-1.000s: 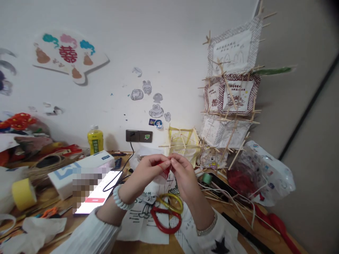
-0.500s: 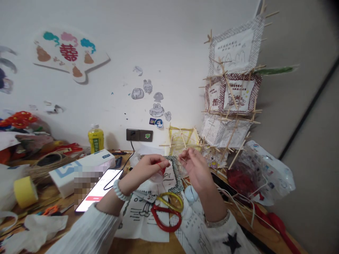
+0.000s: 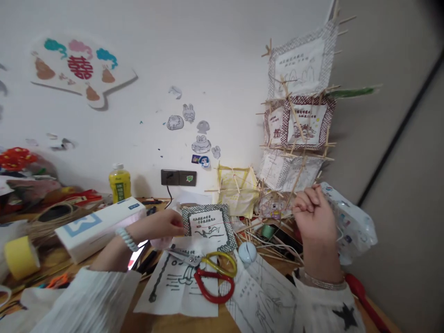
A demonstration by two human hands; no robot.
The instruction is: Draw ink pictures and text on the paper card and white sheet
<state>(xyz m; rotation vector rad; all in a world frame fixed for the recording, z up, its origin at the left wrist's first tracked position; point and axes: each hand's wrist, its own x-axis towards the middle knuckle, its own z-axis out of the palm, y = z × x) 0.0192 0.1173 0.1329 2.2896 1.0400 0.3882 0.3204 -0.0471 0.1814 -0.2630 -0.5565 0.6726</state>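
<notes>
My left hand (image 3: 168, 225) is closed, fingertips pinched together at the left edge of a drawing with a dark patterned border (image 3: 227, 231). A faint thin red thread (image 3: 211, 225) seems to run from its fingers across that drawing; its far end is lost. My right hand (image 3: 314, 212) is raised at the right with its fingers curled in; whatever they pinch is too fine to make out. Between the hands, scissors (image 3: 217, 282) with one yellow and one red handle lie slightly open on a white sheet with black drawings (image 3: 173, 296). A pale blue ball (image 3: 247, 252) sits beside them.
Against the wall stands a tall stick frame with drawn paper panels (image 3: 307, 120), a yellow one (image 3: 237, 185) beside it. At left are a white box (image 3: 100, 226), yellow tape (image 3: 21, 255), a drink bottle (image 3: 120, 184) and a phone (image 3: 137, 254). A plastic bag (image 3: 354, 226) lies at right.
My hands have moved apart: the left went left and slightly down, the right went right. The bordered drawing between them is now uncovered. The view has shifted slightly.
</notes>
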